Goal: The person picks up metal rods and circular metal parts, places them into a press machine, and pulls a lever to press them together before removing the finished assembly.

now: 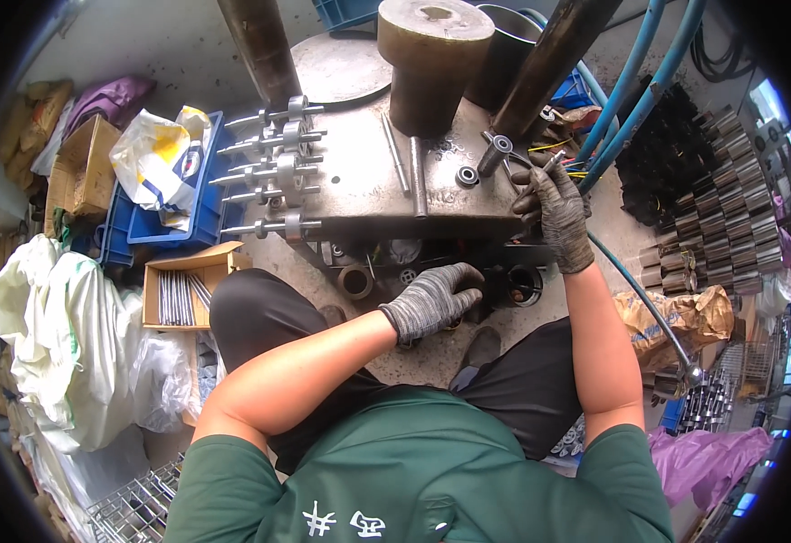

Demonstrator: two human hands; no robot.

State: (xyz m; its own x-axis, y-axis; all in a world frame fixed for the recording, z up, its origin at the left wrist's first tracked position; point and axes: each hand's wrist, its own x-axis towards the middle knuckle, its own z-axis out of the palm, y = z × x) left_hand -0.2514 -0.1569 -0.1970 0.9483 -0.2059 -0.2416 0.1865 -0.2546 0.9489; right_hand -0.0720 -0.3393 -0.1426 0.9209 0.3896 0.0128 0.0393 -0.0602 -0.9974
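Note:
My right hand (560, 213), in a grey glove, is at the right side of the steel press table (368, 199). Its fingers are closed around a short, thin metal rod (554, 161), whose shiny tip sticks out above them. Beside those fingers stands a metal shaft with a round bearing-like end (497, 152), and a small bearing ring (467, 176) lies to its left. My left hand (433, 301), gloved too, hangs in front of the table edge, fingers loosely bent and a gap beside the thumb. Nothing shows in it, though its palm side is hidden.
Shafts with rings (287, 172) line the table's left edge. Two loose rods (418, 176) lie mid-table before a thick steel cylinder (431, 63). A cardboard box of rods (187, 285) and a blue crate (178, 231) stand left; stacked metal tubes (721, 208) and blue hoses (635, 90) are right.

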